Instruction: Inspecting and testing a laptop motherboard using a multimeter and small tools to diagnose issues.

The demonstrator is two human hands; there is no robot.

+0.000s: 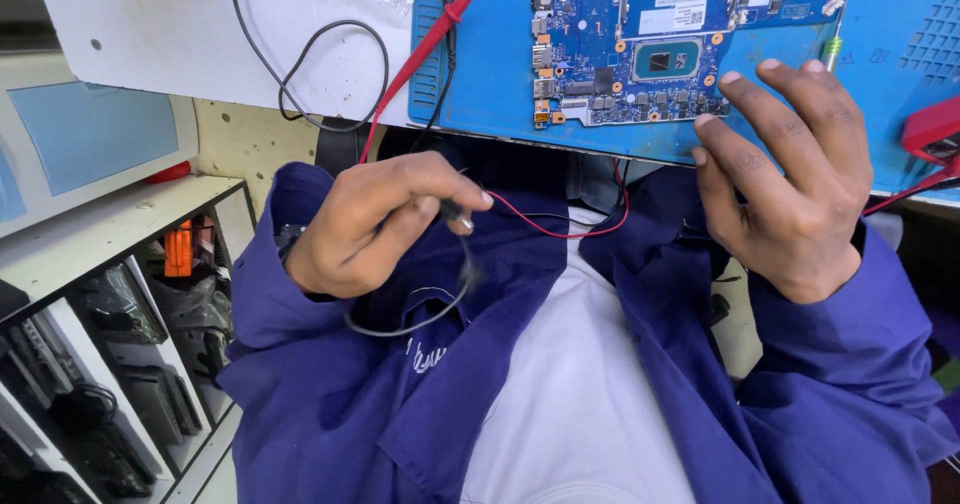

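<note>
My left hand is closed around a black test probe, held over my lap below the bench edge; its thin black lead loops down across my blue work coat. My right hand is spread open, its fingertips resting at the near edge of the blue work mat, just by a blue laptop circuit board. A red test probe lies loose on the mat's left end, and its red lead curves under the bench edge.
A white sheet with a black cable lies left of the mat. A red meter corner sits at the right edge. White shelving at the lower left holds dark devices and an orange tool.
</note>
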